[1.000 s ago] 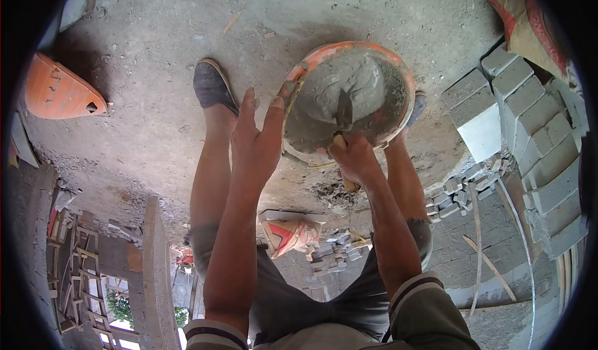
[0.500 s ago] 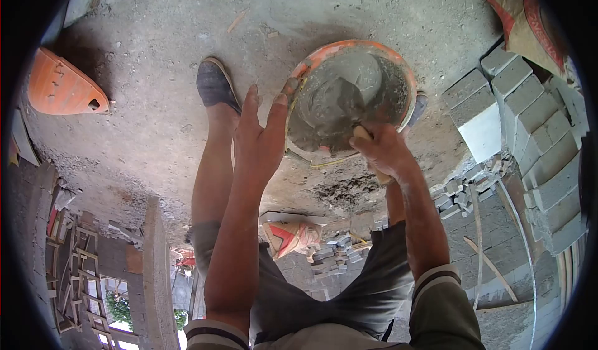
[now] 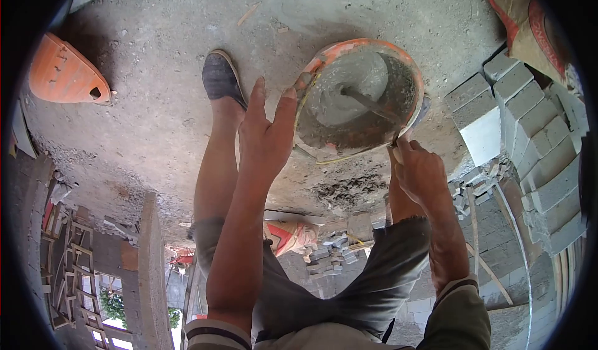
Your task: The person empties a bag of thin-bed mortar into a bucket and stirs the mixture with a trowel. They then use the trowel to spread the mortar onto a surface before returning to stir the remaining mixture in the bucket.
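An orange tub (image 3: 416, 76) of wet grey mortar (image 3: 349, 79) stands on the ground in front of me. My right hand (image 3: 423, 169) is wrapped round the handle of a trowel (image 3: 377, 107) at the tub's near right rim. The trowel's blade shows narrow, nearly edge-on, and its tip reaches into the mortar near the middle. Fingers apart and stretched forward, my left hand (image 3: 265, 138) is at the tub's left side with nothing in it, one fingertip close to the rim.
Grey blocks (image 3: 520, 100) are stacked at the right, below a paper sack (image 3: 520, 19). An orange container (image 3: 65, 72) lies at the far left. Another sack (image 3: 289, 234) and rubble lie behind my legs. Spilled mortar (image 3: 349, 191) marks the ground near the tub.
My right hand has moved right and toward me with the trowel, whose blade has turned from flat to nearly edge-on. My left hand has shifted slightly right.
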`<state>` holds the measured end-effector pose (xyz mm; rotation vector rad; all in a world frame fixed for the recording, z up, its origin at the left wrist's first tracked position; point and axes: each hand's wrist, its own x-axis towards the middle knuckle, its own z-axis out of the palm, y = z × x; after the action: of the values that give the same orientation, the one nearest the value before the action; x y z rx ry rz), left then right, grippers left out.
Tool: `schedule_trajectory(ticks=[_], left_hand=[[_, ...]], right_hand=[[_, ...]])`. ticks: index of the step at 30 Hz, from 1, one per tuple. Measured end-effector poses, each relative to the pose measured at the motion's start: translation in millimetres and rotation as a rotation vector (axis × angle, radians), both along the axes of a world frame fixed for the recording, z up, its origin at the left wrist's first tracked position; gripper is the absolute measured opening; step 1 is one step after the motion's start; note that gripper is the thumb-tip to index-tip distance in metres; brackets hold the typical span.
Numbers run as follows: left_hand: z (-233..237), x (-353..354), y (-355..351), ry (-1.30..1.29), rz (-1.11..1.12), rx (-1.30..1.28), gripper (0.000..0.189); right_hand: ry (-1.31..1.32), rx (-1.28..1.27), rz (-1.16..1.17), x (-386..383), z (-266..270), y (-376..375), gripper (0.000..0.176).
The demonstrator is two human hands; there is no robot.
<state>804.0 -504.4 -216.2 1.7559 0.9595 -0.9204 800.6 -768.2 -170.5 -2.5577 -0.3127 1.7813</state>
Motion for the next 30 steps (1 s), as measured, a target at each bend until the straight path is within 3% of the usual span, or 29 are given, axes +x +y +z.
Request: schedule_trajectory(ticks=[3,7,10,12,16,18,19,22,25,27,29,30], left_hand=[[2.7,1.9,0.2,0.088,0.094,-0.058,0.065],[-0.3,-2.1,0.3,0.07,0.121,-0.075,0.065],[-7.8,-7.8,2.9,-0.098,0.013,0.013,0.074],[-3.2,-6.1,2.7,-0.038,0.005,0.018,0.074],[-4.5,-2.9,5.1,-0.057,0.031,0.012,0.075],[-2.3,-2.3,5.8,-0.037,0.014,0.003,0.074],[-2.2,-3.3,5.4,-0.026,0.016,0.003,0.074],[-3.7,-4.6,2.9,-0.024,0.038,-0.005,0.073],[-4.6,-6.6,-1.1,0.042,0.03,-0.007,0.072],[-9.5,-10.4,-2.0,-0.052,-0.004,0.014,0.071],[-8.4,-5.0,-1.4,-0.032,-0.015,0.017,0.071],[-6.0,-4.1,-1.4,-0.005,-0.018,0.02,0.071]], right_hand=[[-0.148,0.006,0.018,23.6,-6.8,6.9,0.024],[-0.237,-0.041,0.172,12.0,-76.3,19.5,0.021],[-0.125,-0.025,0.235,-32.5,-100.3,15.1,0.035],[-0.212,0.147,0.488,-61.4,-81.9,-2.4,0.034],[-0.324,0.204,0.541,-37.6,-29.6,-1.0,0.036],[0.112,-0.085,-0.015,-9.8,-0.8,3.2,0.041],[0.127,-0.11,-0.096,-1.1,5.0,-1.2,0.045],[-0.042,-0.102,-0.146,14.1,-13.0,-0.5,0.029],[-0.061,-0.027,-0.119,-31.0,-86.4,-9.3,0.033],[-0.041,-0.033,-0.14,-61.8,-105.0,-12.9,0.037],[-0.257,0.153,0.293,-90.1,-88.0,-20.2,0.035],[-0.253,0.147,0.29,-95.1,-73.3,-24.5,0.035]])
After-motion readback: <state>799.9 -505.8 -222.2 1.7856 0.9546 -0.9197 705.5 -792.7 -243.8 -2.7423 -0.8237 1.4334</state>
